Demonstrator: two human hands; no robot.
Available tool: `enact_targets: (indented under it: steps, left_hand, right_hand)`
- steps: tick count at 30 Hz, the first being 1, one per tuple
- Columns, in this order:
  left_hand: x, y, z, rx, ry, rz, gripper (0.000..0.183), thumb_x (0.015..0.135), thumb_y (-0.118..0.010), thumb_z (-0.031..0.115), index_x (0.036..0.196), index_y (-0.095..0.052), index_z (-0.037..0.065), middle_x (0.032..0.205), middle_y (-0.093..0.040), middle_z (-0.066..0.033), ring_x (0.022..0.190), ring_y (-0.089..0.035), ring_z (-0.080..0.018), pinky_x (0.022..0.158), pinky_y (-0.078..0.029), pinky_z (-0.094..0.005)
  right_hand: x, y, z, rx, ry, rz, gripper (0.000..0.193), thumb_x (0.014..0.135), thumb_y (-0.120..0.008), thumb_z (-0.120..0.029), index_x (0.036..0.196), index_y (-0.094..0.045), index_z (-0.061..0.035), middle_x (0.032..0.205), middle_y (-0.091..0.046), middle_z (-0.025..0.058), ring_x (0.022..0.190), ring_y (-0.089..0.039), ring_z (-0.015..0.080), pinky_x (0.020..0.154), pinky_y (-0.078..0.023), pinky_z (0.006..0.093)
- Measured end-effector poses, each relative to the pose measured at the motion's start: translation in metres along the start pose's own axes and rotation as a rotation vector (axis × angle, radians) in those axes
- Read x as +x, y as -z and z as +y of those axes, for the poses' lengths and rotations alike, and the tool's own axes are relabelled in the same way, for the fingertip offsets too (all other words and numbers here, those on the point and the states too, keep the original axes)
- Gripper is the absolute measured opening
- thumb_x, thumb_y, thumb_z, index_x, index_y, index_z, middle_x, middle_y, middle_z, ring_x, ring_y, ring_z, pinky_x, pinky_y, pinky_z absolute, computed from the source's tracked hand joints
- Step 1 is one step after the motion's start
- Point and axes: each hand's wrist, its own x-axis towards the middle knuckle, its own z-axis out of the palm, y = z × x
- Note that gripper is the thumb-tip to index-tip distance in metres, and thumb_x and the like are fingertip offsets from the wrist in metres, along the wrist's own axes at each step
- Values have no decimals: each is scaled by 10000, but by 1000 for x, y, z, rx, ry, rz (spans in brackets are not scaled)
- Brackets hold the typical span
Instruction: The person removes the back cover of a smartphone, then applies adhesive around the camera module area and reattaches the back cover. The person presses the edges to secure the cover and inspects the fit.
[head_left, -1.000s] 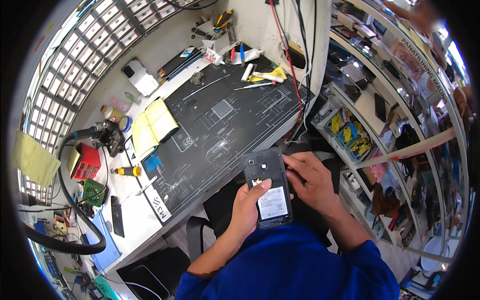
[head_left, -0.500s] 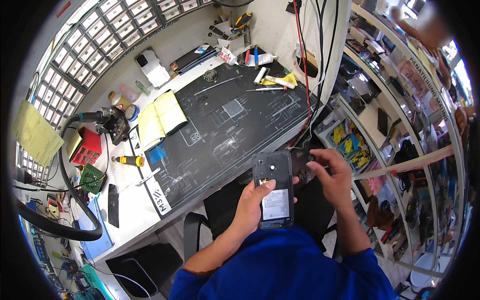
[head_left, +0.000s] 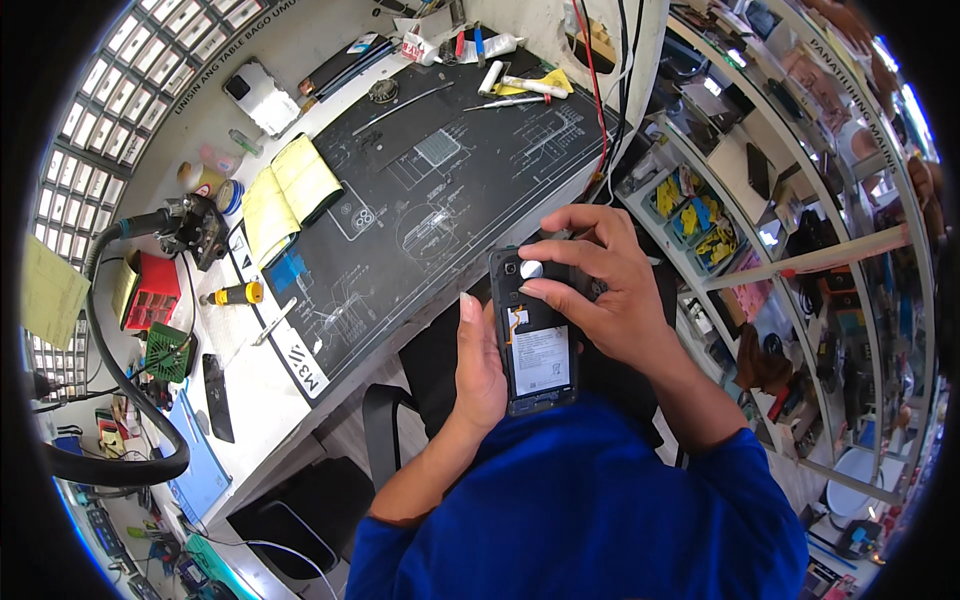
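An opened smartphone (head_left: 537,313) lies in my left hand (head_left: 480,370), back side up, over my lap. Its bare battery (head_left: 543,360) with a white label and an orange flex strip (head_left: 515,325) show. My left thumb rises along the phone's left edge, and the other fingers are hidden beneath it. Over the upper part of the phone, my right hand (head_left: 610,285) pinches a small round whitish disc (head_left: 531,269) between thumb and forefinger. Whether the disc touches the phone, I cannot tell. The camera end is partly covered by my right fingers.
A dark work mat (head_left: 420,190) covers the bench ahead, with a yellow booklet (head_left: 290,190) and a yellow-handled screwdriver (head_left: 235,294) at its left. Red and black cables (head_left: 603,110) hang at the bench's right end. Crowded shelves (head_left: 760,200) stand to the right.
My right hand has come left, from beside the phone to over its upper part, with the disc now showing in its pinch. My left thumb has lifted off the phone's back to its edge.
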Motion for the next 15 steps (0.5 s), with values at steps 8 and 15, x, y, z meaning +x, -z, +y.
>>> enact_targets:
  steps: [8,15]
  left_hand:
    - [-5,6,-2,137,-23,2,910,1073,-142,727,1440,-511,-19,1189,-712,-171,1053,-735,-249,932,-598,-375]
    - [-7,4,-3,118,-45,-2,789,1113,-181,647,1367,-571,10,1152,-713,-129,1034,-714,-203,914,-580,-346]
  right_hand:
    - [0,-7,0,-61,30,0,355,828,-879,-201,1177,-809,-215,1314,-622,51,1189,-525,247,935,-473,348]
    - [-3,-9,2,-97,63,48,374,818,-886,-222,1185,-820,-246,1321,-631,39,1173,-537,237,935,-458,355]
